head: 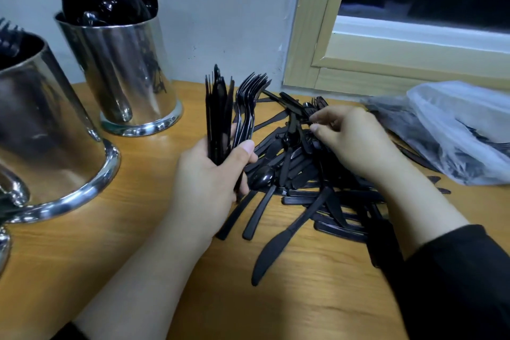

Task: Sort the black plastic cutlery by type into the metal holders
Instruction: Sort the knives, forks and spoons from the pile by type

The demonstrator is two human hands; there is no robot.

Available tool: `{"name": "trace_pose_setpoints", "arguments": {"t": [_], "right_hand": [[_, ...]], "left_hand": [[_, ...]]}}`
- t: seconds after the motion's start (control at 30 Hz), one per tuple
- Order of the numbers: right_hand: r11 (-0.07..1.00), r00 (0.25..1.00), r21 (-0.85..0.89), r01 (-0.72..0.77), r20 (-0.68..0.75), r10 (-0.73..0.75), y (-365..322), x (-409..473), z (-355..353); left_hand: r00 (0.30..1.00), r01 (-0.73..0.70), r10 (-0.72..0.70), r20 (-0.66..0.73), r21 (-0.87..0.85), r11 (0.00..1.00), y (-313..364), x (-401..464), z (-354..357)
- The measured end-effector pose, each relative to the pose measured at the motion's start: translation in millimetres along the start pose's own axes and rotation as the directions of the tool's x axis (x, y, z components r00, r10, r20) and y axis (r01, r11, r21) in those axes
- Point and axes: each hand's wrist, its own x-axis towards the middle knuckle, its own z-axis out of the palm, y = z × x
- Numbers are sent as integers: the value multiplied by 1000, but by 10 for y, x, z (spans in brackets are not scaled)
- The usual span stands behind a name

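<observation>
Closest to you, a lone knife lies on the bench at the near edge of the loose pile of cutlery, which spreads from between your hands back toward the wall. Your left hand is wrapped round a bundle of forks held upright, tines up, with some flatter pieces mixed in on its left side, so check the bundle before you drop it or the wrong type could go into a holder. Your right hand is curled over the far part of the pile, fingertips pinching at a tangled piece; whether it has a firm hold on it, I cannot tell. Pulling it out could drag its neighbours along and scatter them off the bench. One metal holder by the wall is packed with spoons, and a nearer holder shows fork tines; a loose bundle could catch on its rim. To your right, a plastic bag lies against the pile and seems to hide more cutlery you might miss.
</observation>
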Motion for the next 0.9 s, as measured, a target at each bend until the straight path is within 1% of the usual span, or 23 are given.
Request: {"name": "trace_pose_setpoints", "arguments": {"t": [0.1,0.17,0.27,0.4,0.5,0.6,0.73,0.83,0.9], "right_hand": [[998,997,-50,41,61,-38,23,-24,104],[995,991,-31,94,102,-90,-12,-39,131],[989,971,7,148,190,-146,-82,-69,115],[980,942,-44,196,286,-176,-162,-109,133],[980,948,-86,181,282,-150,-179,-109,159],[985,961,-81,150,248,-125,-201,-115,164],[995,968,-7,102,230,-98,-238,-135,158],[987,976,148,58,201,-87,-272,-131,135],[959,985,282,31,156,-77,-325,-137,110]], "left_hand": [[999,-8,8,38,7,1000,-29,32,37],[998,-7,6,56,18,1000,-39,32,29],[1000,1,-1,28,-10,1000,-42,39,14],[1000,18,-18,9,-36,999,-33,54,-4],[998,64,-62,21,-116,991,-34,65,-17],[993,116,-108,48,-202,973,-35,80,-42],[977,210,-189,101,-294,932,-34,87,-45],[963,268,-247,106,-343,900,-36,101,-45],[960,280,-258,110,-368,887,-41,111,-64]]}}
